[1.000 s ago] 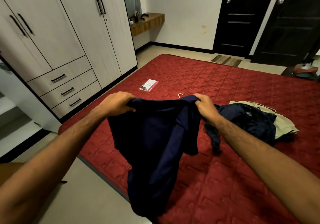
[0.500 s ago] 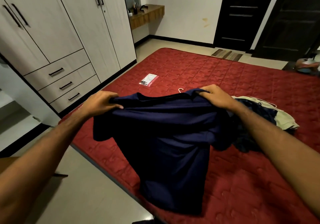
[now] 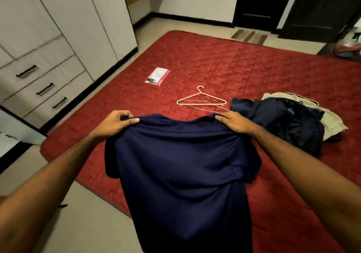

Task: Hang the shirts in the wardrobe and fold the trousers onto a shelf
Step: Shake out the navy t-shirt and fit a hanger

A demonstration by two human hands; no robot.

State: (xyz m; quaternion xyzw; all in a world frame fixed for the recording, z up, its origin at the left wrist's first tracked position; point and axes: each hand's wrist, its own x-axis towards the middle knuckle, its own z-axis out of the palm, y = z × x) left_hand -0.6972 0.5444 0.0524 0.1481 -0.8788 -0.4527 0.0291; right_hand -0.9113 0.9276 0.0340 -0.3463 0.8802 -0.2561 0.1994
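Navy cotton shirt (image 3: pixel 181 174): held up by its shoulders over the near edge of the red quilted mattress (image 3: pixel 244 61), left hand (image 3: pixel 115 123) and right hand (image 3: pixel 234 122) each gripping a corner, spread apart. Pale plastic hangers (image 3: pixel 201 100) lie just beyond; heap of dark and beige clothes (image 3: pixel 289 119) beside the right hand.

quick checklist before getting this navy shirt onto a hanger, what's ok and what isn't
1. Both hands hold the shirt: left hand and right hand grip its top edge. Ok.
2. Shirt spread open: hangs flat between the hands. Ok.
3. Hanger within reach: lies on the bed just past the shirt. Ok.
4. Free hand for the hanger: both occupied. Not ok.
5. Wardrobe open: doors in view closed. Not ok.
6. Collar facing: cannot tell.
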